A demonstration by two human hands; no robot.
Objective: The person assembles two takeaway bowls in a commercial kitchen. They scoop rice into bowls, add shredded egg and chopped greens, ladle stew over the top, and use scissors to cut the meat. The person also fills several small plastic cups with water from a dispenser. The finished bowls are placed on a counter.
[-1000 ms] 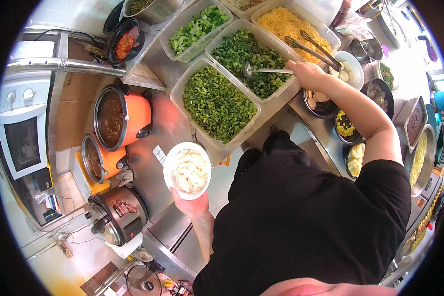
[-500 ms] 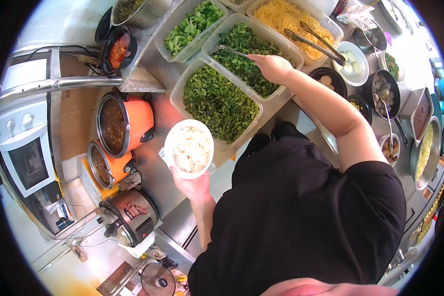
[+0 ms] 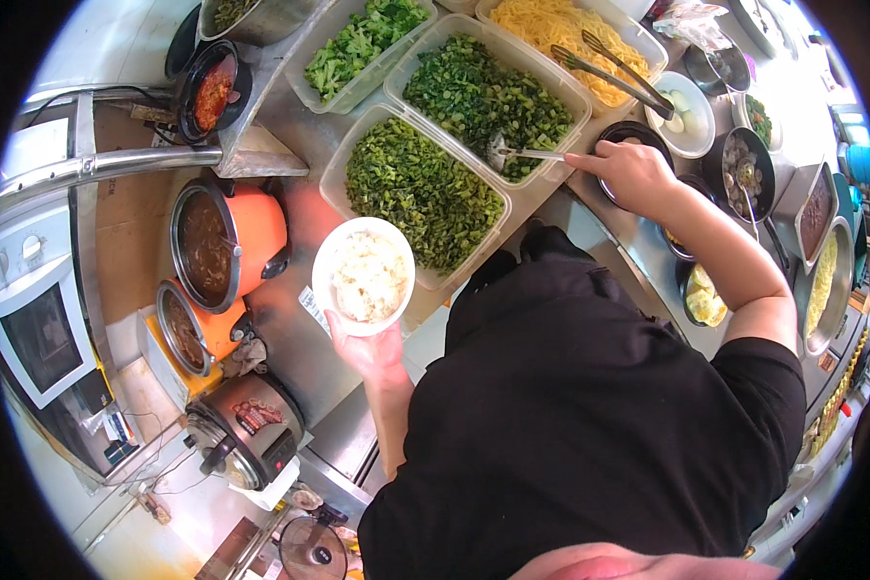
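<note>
My left hand (image 3: 365,348) is closed round the lower side of a white bowl (image 3: 325,253), which holds pale rice (image 3: 369,277). In my right hand (image 3: 638,176) is the handle of a metal serving spoon (image 3: 536,153). The spoon's head dips into chopped dark greens (image 3: 454,87) in a clear plastic tub (image 3: 572,143), near its right end. Nearer to me stands a second tub (image 3: 506,215) of finely chopped green vegetables (image 3: 411,193). The bowl is just left of this nearer tub.
Farther off are a tub of broccoli-like greens (image 3: 362,48) and one of yellow shreds with tongs (image 3: 614,82) on it. To the right are a bowl of eggs (image 3: 681,121) and a dark pan (image 3: 739,174). Orange pots (image 3: 251,242) and a cooker (image 3: 246,425) stand left.
My right hand has moved right and nearer, bringing the spoon from the far left side of the greens to the tub's right end. The bowl stays in my left hand, nearly unmoved.
</note>
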